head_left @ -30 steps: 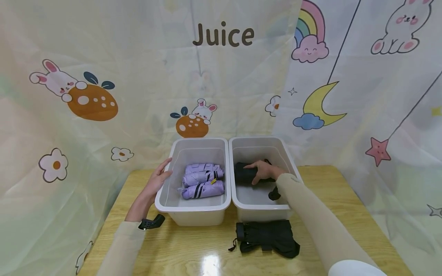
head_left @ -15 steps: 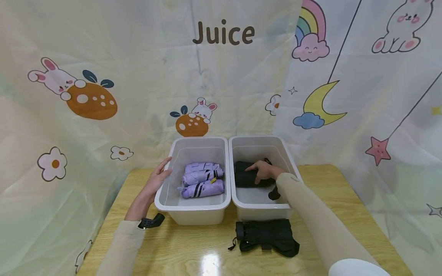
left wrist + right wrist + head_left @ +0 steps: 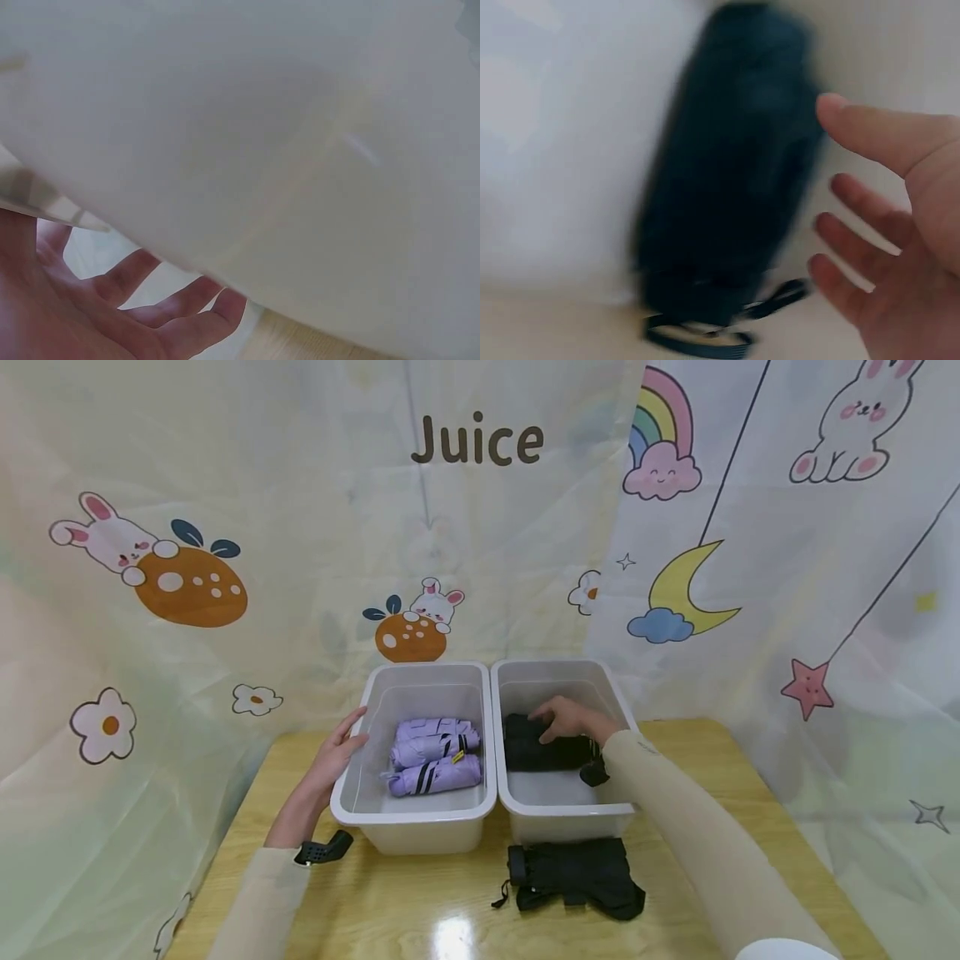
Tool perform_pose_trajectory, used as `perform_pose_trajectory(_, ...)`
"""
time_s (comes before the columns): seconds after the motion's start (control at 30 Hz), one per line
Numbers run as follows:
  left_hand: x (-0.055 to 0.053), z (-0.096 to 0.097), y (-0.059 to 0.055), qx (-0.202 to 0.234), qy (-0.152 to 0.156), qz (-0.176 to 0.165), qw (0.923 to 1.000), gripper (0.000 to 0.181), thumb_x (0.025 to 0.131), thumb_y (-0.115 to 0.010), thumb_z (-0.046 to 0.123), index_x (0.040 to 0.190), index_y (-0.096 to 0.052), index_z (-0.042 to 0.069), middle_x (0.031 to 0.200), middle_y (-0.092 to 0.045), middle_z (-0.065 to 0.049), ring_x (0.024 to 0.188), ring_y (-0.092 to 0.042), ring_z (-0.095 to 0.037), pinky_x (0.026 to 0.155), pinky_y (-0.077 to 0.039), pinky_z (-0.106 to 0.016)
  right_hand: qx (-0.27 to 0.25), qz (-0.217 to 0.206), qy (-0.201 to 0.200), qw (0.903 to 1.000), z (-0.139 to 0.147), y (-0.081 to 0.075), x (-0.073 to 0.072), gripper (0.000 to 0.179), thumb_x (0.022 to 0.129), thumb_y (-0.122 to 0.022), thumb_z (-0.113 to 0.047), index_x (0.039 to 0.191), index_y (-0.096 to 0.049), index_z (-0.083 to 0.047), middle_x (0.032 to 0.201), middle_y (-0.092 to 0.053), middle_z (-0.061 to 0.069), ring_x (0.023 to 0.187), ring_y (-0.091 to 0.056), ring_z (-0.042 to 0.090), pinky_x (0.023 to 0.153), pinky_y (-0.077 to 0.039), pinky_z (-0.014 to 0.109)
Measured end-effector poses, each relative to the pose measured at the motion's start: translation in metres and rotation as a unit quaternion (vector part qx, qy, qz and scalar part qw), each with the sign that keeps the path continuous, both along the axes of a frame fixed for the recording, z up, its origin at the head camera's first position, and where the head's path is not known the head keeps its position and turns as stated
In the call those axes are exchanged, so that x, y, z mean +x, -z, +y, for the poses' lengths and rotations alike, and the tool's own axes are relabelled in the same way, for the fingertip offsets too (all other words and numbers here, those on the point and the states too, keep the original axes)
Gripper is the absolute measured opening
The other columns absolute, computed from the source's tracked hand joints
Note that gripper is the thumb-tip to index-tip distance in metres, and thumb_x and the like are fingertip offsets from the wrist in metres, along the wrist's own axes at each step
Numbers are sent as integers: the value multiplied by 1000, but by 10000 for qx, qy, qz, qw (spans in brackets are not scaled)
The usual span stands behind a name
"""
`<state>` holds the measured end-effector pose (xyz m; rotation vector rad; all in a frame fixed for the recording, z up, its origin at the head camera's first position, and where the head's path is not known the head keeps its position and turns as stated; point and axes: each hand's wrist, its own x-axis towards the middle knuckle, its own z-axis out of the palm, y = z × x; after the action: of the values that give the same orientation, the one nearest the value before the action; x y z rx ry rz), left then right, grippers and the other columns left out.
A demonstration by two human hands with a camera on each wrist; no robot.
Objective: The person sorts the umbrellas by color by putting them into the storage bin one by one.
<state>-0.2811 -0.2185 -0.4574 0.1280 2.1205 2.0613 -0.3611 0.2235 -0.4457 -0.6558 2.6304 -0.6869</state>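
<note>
Three purple folded umbrellas lie side by side in the left bin, seen in the head view. My left hand rests against that bin's left rim; the left wrist view shows its fingertips at the outer wall, fingers lightly bent. Black folded umbrellas lie in the right bin, a dark strap end beside them. Just above them is my right hand, thumb and fingers spread. In the right wrist view the thumb tip is right at the edge of a black umbrella, blurred, and the other fingers grip nothing.
Another black folded umbrella with a wrist cord lies on the wooden table in front of the right bin. The bins stand side by side before a printed cloth backdrop.
The right hand has loosened and lifted slightly off the black umbrella, which sits a little nearer the bin's front. My left hand stays at the rim. The head view has shifted slightly.
</note>
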Motion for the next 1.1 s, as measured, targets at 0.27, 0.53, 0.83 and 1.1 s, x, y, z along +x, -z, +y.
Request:
perform_pose_trajectory(0.27, 1, -1, -7, 214, 59, -21, 9998, 59, 105, -43, 19, 157, -15, 23, 157, -19, -20, 132, -33, -46, 100, -37, -61, -820, 183, -311, 9960, -7, -91, 36, 47, 92, -68, -14, 137, -55, -7, 131, -57, 16, 117, -55, 32, 92, -49, 44)
perform_pose_trajectory(0.53, -3, -2, -6, 172, 30, 79, 9998, 58, 106, -42, 21, 157, -15, 23, 156, -20, -21, 132, -34, -47, 98, -39, -61, -209, 1270, -1245, 9838, -7, -168, 102, 43, 90, -71, -24, 131, -61, -14, 126, -60, 1, 108, -57, 21, 89, -49, 44)
perform_pose_trajectory(0.83, 4, -5, 1, -51, 136, 112, 9998, 58, 106, -42, 25, 157, -14, 23, 156, -20, -22, 131, -35, -48, 95, -43, -59, 392, 1837, -1625, 9687, -8, -163, 189, 41, 90, -71, -34, 129, -61, -29, 120, -56, -13, 99, -54, 8, 79, -50, 30)
perform_pose_trajectory(1.1, 5, -1, 1, 94, 134, 232, 9996, 58, 105, -43, 26, 157, -16, 22, 155, -23, -23, 131, -35, -49, 96, -41, -61, 754, 1837, -2057, 9583, -11, -146, 234, 40, 90, -71, -34, 128, -62, -27, 116, -56, -13, 97, -55, 6, 82, -51, 29)
